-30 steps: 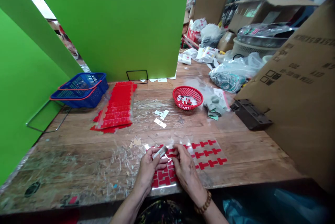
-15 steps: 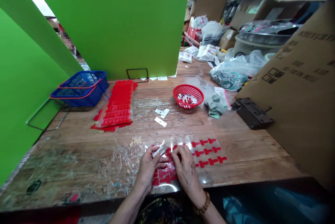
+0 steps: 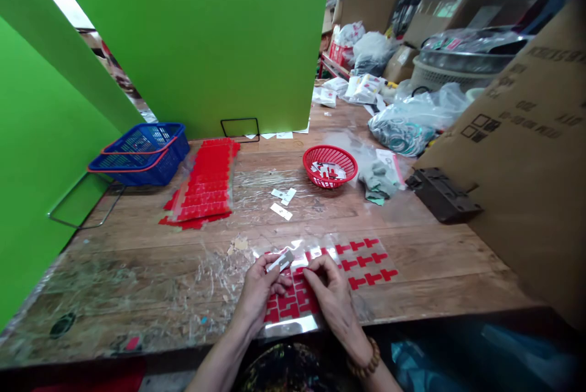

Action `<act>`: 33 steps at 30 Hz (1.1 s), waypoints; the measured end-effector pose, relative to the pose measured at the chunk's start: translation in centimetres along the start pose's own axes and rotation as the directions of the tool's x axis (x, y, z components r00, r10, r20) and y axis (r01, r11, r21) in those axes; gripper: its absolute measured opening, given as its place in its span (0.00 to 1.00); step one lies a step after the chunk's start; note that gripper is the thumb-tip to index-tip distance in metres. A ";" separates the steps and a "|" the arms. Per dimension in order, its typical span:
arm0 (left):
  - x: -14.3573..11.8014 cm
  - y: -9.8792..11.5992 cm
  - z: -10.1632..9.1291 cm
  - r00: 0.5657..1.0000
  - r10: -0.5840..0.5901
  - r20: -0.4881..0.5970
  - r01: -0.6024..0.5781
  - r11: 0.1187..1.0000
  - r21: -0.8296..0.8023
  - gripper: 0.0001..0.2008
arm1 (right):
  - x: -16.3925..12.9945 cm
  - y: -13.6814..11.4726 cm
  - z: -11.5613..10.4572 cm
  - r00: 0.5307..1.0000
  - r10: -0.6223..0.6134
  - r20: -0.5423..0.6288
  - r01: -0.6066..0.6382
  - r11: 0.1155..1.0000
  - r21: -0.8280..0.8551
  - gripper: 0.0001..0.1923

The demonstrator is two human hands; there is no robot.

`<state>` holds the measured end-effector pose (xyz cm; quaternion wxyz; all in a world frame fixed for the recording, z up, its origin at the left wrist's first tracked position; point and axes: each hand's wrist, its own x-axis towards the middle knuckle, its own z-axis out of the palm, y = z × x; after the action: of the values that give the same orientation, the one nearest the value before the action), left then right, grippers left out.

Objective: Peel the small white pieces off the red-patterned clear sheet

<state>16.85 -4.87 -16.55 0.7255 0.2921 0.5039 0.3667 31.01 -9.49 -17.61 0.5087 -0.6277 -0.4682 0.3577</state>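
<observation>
My left hand (image 3: 260,285) pinches a small flat white-grey tag (image 3: 280,261) between thumb and fingers, just above a clear plastic sheet. The sheet carries rows of red T-shaped stickers (image 3: 359,263) and lies at the table's front edge. Over its middle, my right hand (image 3: 330,291) has thumb and forefinger drawn together close to the red shapes; whatever is between the fingertips is too small to make out. Several loose white tags (image 3: 281,212) lie beyond the hands. A round red basket (image 3: 330,165) farther back holds more white pieces with red parts.
At the left rear lie stacked red sticker sheets (image 3: 207,178) beside a blue basket (image 3: 141,157). A dark metal block (image 3: 442,196) and a greenish cloth (image 3: 379,182) are on the right, by a large cardboard box (image 3: 526,154). Green panels (image 3: 206,44) stand behind.
My right hand has shifted slightly right, away from my left hand, uncovering more of the red stickers between them. The left hand keeps its tag in nearly the same place.
</observation>
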 end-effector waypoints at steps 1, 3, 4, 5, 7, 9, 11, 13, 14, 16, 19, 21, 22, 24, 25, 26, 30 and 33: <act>-0.2 0.2 0.0 1.000 -0.015 0.011 0.015 1.000 0.002 0.15 | 0.0 -0.2 -0.2 1.000 0.011 -0.003 -0.011 1.000 0.019 0.06; -0.6 0.7 0.0 0.999 -0.038 0.039 0.037 0.999 0.012 0.13 | 0.1 -0.6 -0.7 1.000 0.009 -0.012 -0.009 1.000 0.015 0.06; -0.9 1.0 0.0 0.998 -0.048 0.051 0.047 0.999 0.016 0.13 | 0.1 -0.9 -0.8 1.000 0.002 -0.020 -0.002 1.000 0.000 0.06; -1.2 1.2 0.1 0.996 -0.058 0.061 0.057 0.998 0.018 0.12 | 0.1 -1.1 -0.9 1.000 -0.008 -0.025 0.008 1.000 -0.015 0.06; -1.8 1.6 0.2 0.994 -0.077 0.079 0.076 0.997 0.014 0.13 | 0.1 -1.6 -1.0 0.999 -0.038 -0.031 0.037 0.999 -0.036 0.05; -2.2 1.9 0.3 0.991 -0.089 0.100 0.088 0.996 0.007 0.13 | 0.0 -2.0 -1.1 0.998 -0.068 -0.020 0.067 0.997 -0.045 0.05; -2.6 2.1 0.5 0.988 -0.096 0.119 0.096 0.995 -0.001 0.14 | -0.1 -2.3 -1.0 0.996 -0.085 0.003 0.085 0.995 -0.053 0.04; -2.8 2.2 0.8 0.986 -0.103 0.130 0.105 0.994 -0.006 0.14 | -0.3 -2.7 -1.1 0.995 -0.099 0.019 0.100 0.993 -0.069 0.03; -2.9 2.3 0.9 0.985 -0.105 0.133 0.107 0.994 -0.006 0.14 | -0.4 -2.9 -1.1 0.994 -0.108 0.027 0.109 0.991 -0.078 0.04; -3.1 2.4 1.1 0.985 -0.108 0.138 0.109 0.994 -0.001 0.13 | -0.5 -3.1 -1.1 0.992 -0.123 0.041 0.126 0.987 -0.097 0.05; -3.2 2.5 1.4 0.983 -0.115 0.143 0.115 0.993 0.010 0.13 | -0.7 -3.4 -1.1 0.990 -0.122 0.065 0.129 0.985 -0.113 0.06; -3.2 2.5 1.4 0.982 -0.118 0.149 0.116 0.993 0.017 0.13 | -0.8 -3.4 -1.1 0.991 -0.110 0.074 0.118 0.986 -0.119 0.06; -3.2 2.5 1.4 0.982 -0.115 0.152 0.113 0.993 0.019 0.13 | -0.8 -3.5 -1.1 0.991 -0.104 0.081 0.113 0.986 -0.119 0.06; -3.2 2.5 1.5 0.981 -0.109 0.159 0.107 0.994 0.024 0.13 | -0.9 -3.5 -1.1 0.991 -0.099 0.085 0.108 0.987 -0.117 0.06; -3.2 2.5 1.5 0.981 -0.108 0.161 0.105 0.994 0.026 0.14 | -0.9 -3.5 -1.1 0.992 -0.098 0.085 0.108 0.987 -0.116 0.06; -3.2 2.5 1.5 0.981 -0.108 0.163 0.105 0.994 0.026 0.14 | -0.9 -3.4 -1.0 0.991 -0.099 0.085 0.108 0.988 -0.114 0.06; -3.2 2.5 1.6 0.980 -0.108 0.168 0.105 0.994 0.024 0.13 | -0.8 -3.3 -1.0 0.992 -0.099 0.082 0.107 0.988 -0.111 0.06; -3.1 2.5 1.7 0.980 -0.110 0.167 0.108 0.994 0.020 0.13 | -0.8 -3.2 -1.0 0.992 -0.096 0.079 0.104 0.988 -0.112 0.06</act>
<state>17.13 -6.14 -12.41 0.7827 0.2977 0.4581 0.2980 30.99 -10.38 -14.33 0.4712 -0.6185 -0.5373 0.3266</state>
